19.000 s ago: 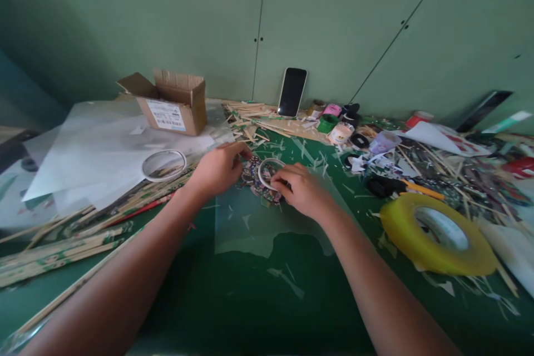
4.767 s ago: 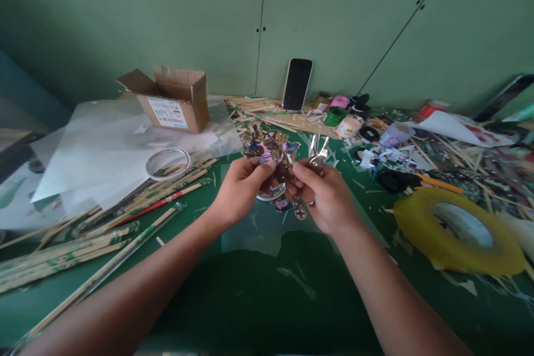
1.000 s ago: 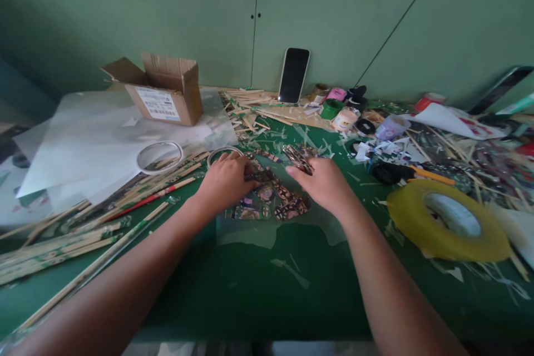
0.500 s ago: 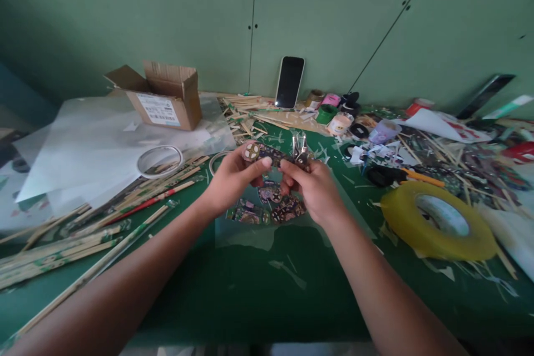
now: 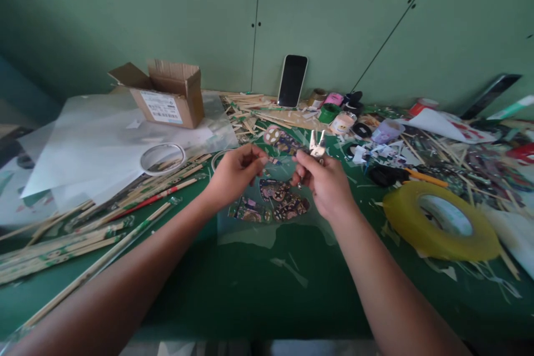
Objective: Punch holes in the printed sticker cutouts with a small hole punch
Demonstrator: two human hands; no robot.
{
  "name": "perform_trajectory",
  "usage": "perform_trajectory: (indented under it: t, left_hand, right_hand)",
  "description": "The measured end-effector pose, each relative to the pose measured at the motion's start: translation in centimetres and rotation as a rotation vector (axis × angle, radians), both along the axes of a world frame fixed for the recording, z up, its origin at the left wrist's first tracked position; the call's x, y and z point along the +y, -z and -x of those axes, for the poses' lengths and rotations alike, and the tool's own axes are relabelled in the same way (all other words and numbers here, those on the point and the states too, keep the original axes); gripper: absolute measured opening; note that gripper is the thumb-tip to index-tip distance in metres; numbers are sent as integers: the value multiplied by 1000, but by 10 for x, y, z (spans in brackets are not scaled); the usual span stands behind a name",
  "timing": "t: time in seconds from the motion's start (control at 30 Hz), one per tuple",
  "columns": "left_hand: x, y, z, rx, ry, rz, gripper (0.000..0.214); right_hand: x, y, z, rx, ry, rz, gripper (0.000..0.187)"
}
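Observation:
My left hand (image 5: 240,173) is closed in a pinch above the middle of the table. What sits between its fingertips is too small to make out; something thin seems to run toward the right hand. My right hand (image 5: 323,181) is wrapped around small metal pliers (image 5: 317,147), whose jaws point up and stand apart. A dark patterned cutout with a round pale end (image 5: 278,138) reaches toward the right fingertips; whether they grip it, I cannot tell. Below the hands, several more patterned cutouts (image 5: 287,203) lie on a clear sheet (image 5: 246,236).
To the left are thin wooden sticks (image 5: 137,200), a white ring (image 5: 162,159) and an opened cardboard box (image 5: 167,97). A phone (image 5: 292,80) leans on the back wall. Small paint jars (image 5: 342,121), scraps and a large yellow tape roll (image 5: 400,219) are on the right.
My hands have moved apart, the right one shifting right with the pliers. My left hand has let go of the round-ended cutout and now pinches lower. The view has shifted slightly.

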State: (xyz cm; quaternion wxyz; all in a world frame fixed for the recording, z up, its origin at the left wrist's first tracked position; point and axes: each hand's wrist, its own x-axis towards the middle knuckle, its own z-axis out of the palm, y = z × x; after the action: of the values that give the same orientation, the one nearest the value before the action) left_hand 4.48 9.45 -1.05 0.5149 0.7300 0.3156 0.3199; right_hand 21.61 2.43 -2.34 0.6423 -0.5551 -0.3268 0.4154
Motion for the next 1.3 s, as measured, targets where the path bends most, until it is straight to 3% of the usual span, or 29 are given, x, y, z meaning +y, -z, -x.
perform_trajectory:
  t: [0.17,0.27,0.37,0.47,0.53,0.63,0.77,0.97,1.07,1.17,1.3]
  left_hand:
    - [13,-16,14,-314,-94,272,27]
    - [20,-25,26,-556,-182,260,58]
    - [18,-21,26,-647,32,382,77]
    - [6,-8,12,-554,301,523,80]
    - [-2,-1,2,-457,315,469,69]
    - [-9,4,-6,-358,233,267,22]
    - [-9,5,-3,-157,244,64,37]
    - [-14,7,0,-106,163,-138,34]
    - [-15,6,-2,-91,-31,-128,41]
    - [-13,1,-3,-192,-198,-26,40]
    - [-12,-6,-2,-307,-217,17,38]
  right_hand:
    - [1,-2,-4,82,62,-37,22]
    - [0,-2,0,60,3,-73,28]
    - [0,-2,6,42,-38,-100,33]
    - [1,0,12,31,-50,-97,32]
    - [0,1,15,10,-80,-113,32]
    - [-1,3,18,-51,-156,-152,38]
    - [-5,1,20,-121,-194,-162,40]
    - [-8,-2,21,-180,-241,-186,36]
    - [-10,-2,19,-274,-273,-182,34]
    - [-11,-3,17,-438,-210,-113,27]
    - [-12,-4,18,-720,-117,-28,29]
